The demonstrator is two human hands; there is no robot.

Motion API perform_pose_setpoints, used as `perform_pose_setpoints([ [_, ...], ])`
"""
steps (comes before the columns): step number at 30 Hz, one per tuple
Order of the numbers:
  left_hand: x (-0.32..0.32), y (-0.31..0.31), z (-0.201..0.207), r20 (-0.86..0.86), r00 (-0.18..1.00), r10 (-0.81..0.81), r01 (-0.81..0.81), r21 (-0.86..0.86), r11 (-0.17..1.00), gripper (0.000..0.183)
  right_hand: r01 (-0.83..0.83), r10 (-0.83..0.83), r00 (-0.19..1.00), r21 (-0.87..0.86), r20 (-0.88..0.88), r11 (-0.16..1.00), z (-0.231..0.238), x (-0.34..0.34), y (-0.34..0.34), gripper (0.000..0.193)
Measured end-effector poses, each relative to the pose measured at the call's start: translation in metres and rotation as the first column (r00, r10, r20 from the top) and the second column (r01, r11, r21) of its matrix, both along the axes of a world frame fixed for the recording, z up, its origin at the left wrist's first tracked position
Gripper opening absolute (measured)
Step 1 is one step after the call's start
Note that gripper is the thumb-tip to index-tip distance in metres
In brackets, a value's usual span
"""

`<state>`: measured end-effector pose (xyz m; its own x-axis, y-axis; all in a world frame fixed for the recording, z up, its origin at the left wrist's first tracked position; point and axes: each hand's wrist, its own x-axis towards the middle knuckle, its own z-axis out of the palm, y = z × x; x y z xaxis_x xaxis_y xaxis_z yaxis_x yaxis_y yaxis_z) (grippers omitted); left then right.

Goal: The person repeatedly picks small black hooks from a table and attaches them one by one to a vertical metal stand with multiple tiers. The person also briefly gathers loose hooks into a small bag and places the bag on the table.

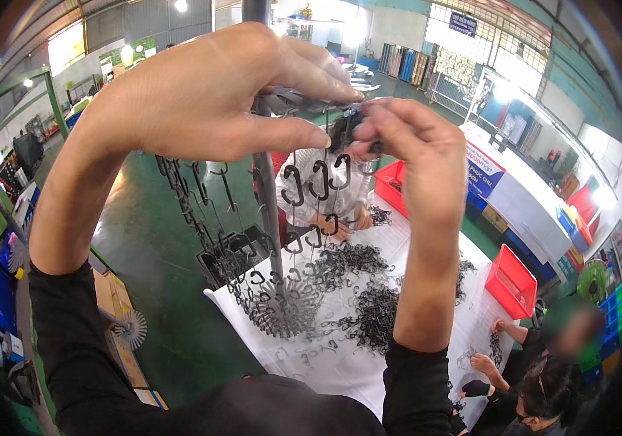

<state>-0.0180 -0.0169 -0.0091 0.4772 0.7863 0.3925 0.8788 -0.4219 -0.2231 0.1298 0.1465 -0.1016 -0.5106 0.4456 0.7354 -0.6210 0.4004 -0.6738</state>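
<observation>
Both my arms are raised to the top of a grey metal pole (267, 203), from which strands of black C-shaped hooks (319, 180) hang on thin wires. My left hand (209, 91) arches over the top of this rack, its thumb and fingers apart around the upper wires, with nothing gripped that I can see. Opposite its fingertips, my right hand (416, 142) is closed in a pinch at the rack's edge. A small dark piece shows at those fingers, partly hidden, and its kind is unclear. Lower down, many hooks circle the pole.
Piles of black hooks (376, 316) lie on a white-covered table (303, 370). Red bins (512, 282) stand along its far and right sides. A person in a white top (354, 192) works across from me; other people's hands (489, 367) are at the lower right. Another spoked rack (131, 330) is at left.
</observation>
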Motion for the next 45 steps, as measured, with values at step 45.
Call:
perform_pose_setpoints([
  [45, 0.021, 0.018, 0.009, -0.004, 0.990, -0.138, 0.137, -0.082, 0.987, 0.053, 0.030, -0.028, 0.999, 0.054, -0.028, 0.998, -0.013, 0.013, 0.006, 0.019],
])
